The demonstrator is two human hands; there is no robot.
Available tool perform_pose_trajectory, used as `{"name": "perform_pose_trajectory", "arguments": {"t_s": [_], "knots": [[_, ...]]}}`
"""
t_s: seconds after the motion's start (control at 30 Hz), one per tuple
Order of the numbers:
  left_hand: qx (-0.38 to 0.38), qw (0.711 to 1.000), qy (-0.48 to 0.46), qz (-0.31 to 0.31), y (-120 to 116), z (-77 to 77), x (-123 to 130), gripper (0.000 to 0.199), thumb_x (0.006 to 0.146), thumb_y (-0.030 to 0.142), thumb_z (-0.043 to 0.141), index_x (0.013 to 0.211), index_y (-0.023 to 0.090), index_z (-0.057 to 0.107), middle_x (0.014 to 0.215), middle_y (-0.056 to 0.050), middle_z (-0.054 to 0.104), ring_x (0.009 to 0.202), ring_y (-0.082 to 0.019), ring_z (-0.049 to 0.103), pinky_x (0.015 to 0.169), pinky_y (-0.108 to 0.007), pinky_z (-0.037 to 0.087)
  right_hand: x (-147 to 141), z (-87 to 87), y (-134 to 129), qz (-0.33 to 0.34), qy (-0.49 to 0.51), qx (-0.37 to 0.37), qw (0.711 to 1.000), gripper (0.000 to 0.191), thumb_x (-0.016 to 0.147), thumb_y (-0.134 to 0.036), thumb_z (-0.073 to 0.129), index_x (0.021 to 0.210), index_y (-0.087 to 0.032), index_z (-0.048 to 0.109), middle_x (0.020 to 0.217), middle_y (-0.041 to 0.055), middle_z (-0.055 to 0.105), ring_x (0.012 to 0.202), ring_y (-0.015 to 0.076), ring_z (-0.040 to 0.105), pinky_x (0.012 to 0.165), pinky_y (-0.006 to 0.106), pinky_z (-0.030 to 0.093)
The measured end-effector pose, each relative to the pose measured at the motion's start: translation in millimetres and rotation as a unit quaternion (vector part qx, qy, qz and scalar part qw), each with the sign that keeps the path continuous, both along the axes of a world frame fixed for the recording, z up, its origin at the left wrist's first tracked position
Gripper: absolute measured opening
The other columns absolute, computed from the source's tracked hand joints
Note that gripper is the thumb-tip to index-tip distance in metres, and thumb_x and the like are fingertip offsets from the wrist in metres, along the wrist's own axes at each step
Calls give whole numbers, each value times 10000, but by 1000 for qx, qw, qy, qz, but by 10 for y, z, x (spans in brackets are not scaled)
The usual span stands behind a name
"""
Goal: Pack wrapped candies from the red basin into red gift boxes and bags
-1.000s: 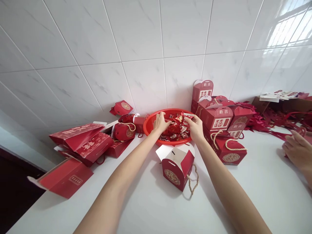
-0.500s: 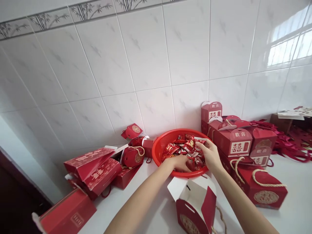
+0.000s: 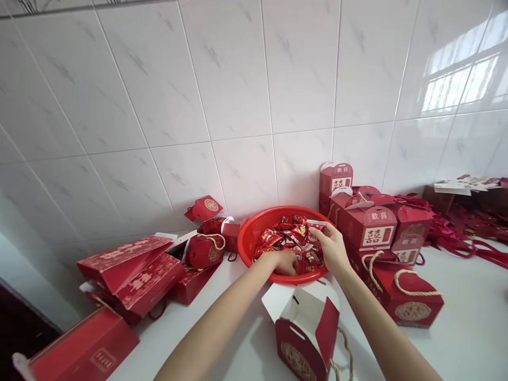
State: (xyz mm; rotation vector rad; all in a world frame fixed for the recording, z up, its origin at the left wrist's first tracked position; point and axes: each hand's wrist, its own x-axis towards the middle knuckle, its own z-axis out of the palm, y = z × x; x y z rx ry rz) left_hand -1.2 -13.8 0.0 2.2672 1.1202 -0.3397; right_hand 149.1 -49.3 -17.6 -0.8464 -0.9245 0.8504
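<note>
A red plastic basket (image 3: 248,230) holds many small red-wrapped candies (image 3: 273,236). My left hand (image 3: 286,262) is down in the near part of it, with its fingers curled among the wrappers; what they grip is hidden. At the basket's right side, my right hand (image 3: 334,247) pinches a red and white candy packet (image 3: 315,228) between thumb and fingers. Just in front of the basket, between my forearms, stands an open red gift box (image 3: 304,328). Its flaps are spread, its white inside shows, and a rope handle hangs at its right.
Closed red gift boxes (image 3: 363,222) are stacked right of the basket, with a rope-handled box (image 3: 415,299) in front. More red boxes and bags (image 3: 148,278) lie at the left. Dark red ribbons (image 3: 440,222) lie at the far right. A tiled wall (image 3: 238,79) closes off the back.
My left hand's fingers have curled in among the candies. My right hand still pinches the packet over the basket. The whole view has shifted slightly.
</note>
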Motion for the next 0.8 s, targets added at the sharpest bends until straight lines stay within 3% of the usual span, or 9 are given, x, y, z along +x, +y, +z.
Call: {"name": "perform_pose_trajectory", "arguments": {"t_s": [0.1,0.2,0.3,0.4,0.53,0.8], "knots": [[21,1000,7,5,-19,20,-2,100,576,161,630,523,208,560,558,-19,615,584,-220,613,545,-303,480,4,15,-10,-4,-7,-2,1000,290,670,-388,776,880,-207,690,854,42,738,812,232,663,778,390,535],[52,997,-57,31,-12,21,-16,113,624,209,655,544,208,575,519,-1,581,535,-181,570,489,-266,426,10,26,-20,-7,-14,-3,1000,270,675,-385,769,862,-211,681,861,41,737,808,232,659,755,384,537],[134,975,-158,81,26,27,-37,169,720,277,654,591,196,581,570,-5,611,596,-175,585,547,-257,432,19,37,-24,-14,-14,4,1000,244,669,-366,765,838,-213,676,834,28,728,802,223,654,764,377,533],[183,955,-201,119,63,54,-59,227,805,291,595,612,198,524,636,5,616,672,-176,593,642,-267,444,27,47,-25,-10,-21,11,1000,214,675,-356,747,820,-219,669,814,16,715,795,212,649,770,368,525],[206,940,-226,150,62,94,-80,263,848,294,564,613,203,487,644,21,591,695,-178,590,674,-276,439,30,52,-30,-8,-24,7,1000,205,673,-355,736,805,-221,653,805,17,706,777,211,645,753,367,520],[237,916,-286,149,88,71,-88,169,854,283,576,714,192,547,752,4,667,740,-168,617,685,-255,446,27,68,-53,-1,-22,-2,1000,231,666,-368,751,812,-217,654,800,17,708,786,214,652,753,368,522]]}}
